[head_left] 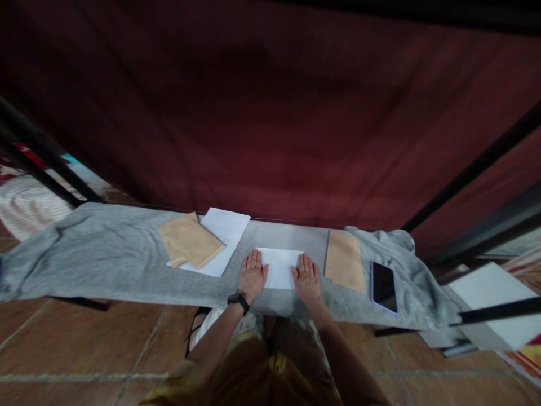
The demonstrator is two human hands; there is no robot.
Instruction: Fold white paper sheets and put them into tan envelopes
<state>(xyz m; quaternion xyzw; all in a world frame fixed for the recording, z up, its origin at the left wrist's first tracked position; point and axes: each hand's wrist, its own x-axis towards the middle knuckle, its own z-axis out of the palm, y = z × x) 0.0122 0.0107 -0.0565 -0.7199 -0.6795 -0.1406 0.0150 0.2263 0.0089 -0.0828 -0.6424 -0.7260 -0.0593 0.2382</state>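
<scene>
A folded white sheet of paper [279,269] lies on the grey cloth in front of me. My left hand [252,276] rests flat on its left edge, fingers stretched out and pointing away from me. On the right edge my right hand [307,277] lies palm down in the same way. Left of my hands, several brown paper envelopes [190,241] overlap larger white paper [226,225]. To the right of my right hand sits another brown envelope stack [345,260].
The grey cloth [114,254] covers a narrow bench. A phone [384,286] lies near its right end, by bunched cloth. Behind the bench hangs a dark red sheet [270,124] between black metal bars [477,169]. White boards [499,304] stand low at the right, over floor tiles.
</scene>
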